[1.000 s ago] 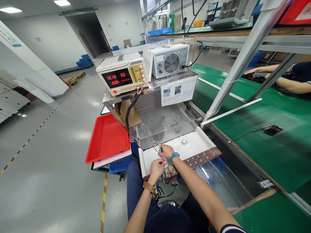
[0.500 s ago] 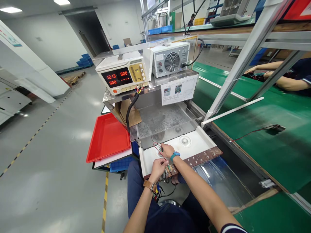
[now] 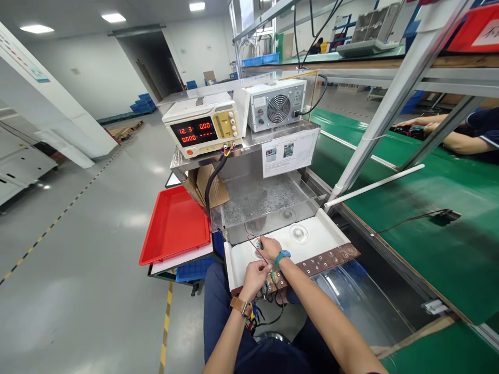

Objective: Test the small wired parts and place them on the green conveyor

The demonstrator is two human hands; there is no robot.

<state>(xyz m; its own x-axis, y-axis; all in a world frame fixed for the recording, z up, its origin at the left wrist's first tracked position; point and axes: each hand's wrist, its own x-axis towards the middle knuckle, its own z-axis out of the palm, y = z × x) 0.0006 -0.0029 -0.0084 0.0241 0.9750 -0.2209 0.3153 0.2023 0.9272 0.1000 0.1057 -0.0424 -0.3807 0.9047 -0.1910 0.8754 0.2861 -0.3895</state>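
My left hand [image 3: 255, 276] is closed in a pinch on a thin red wire [image 3: 254, 243], beside the brown terminal strip [image 3: 327, 259] along the front of a white tray. The wire arcs up from it to a small dark part with green on it [image 3: 260, 245]. My right hand [image 3: 272, 249], with its fingers curled together, holds that part low over the left side of the white tray [image 3: 280, 236]; the fingers hide most of it, so its kind cannot be told. A green clip [image 3: 272, 277] on a dark lead lies just right of my left fingertips.
A power supply with red digits [image 3: 194, 131] and a grey fan unit [image 3: 277, 106] stand on a metal shelf. A red tray [image 3: 175, 228] is at left. On the green belt [image 3: 421, 244] lies a small black wired part [image 3: 450, 215]; a co-worker's arms [image 3: 448, 135] are behind.
The view has tilted slightly, so everything sits a little lower. Both hands keep nearly the same places and grips. The digits on the power supply display look different.
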